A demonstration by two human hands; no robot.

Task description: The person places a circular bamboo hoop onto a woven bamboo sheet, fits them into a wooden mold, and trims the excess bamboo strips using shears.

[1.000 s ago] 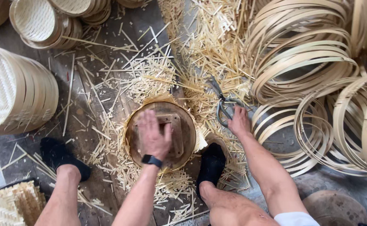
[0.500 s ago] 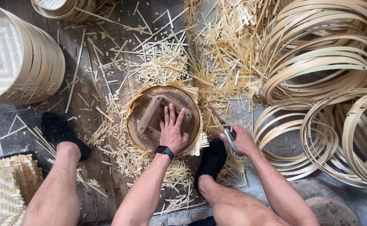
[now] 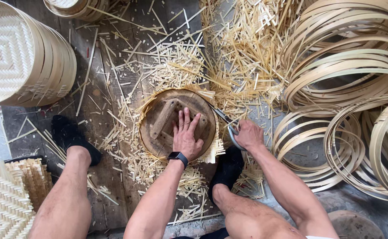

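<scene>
Wooden round disc (image 3: 176,121) with two crossbars sits at frame centre, woven bamboo fringe under its rim. Left hand (image 3: 186,137) lies flat on it, fingers spread narrow, as half a second ago; one dark wristwatch (image 3: 178,156) on that wrist. Right hand (image 3: 248,134) at 3 o'clock of the disc, closed round one pair of scissors (image 3: 230,126), now drawn nearer the rim. Bamboo hoops (image 3: 344,79) stacked at 2 o'clock; one woven-lid stack (image 3: 23,55) at 10 o'clock. No labels seen.

Dark wood plank floor (image 3: 110,88) w/ bamboo scraps (image 3: 247,53), daylight.
</scene>
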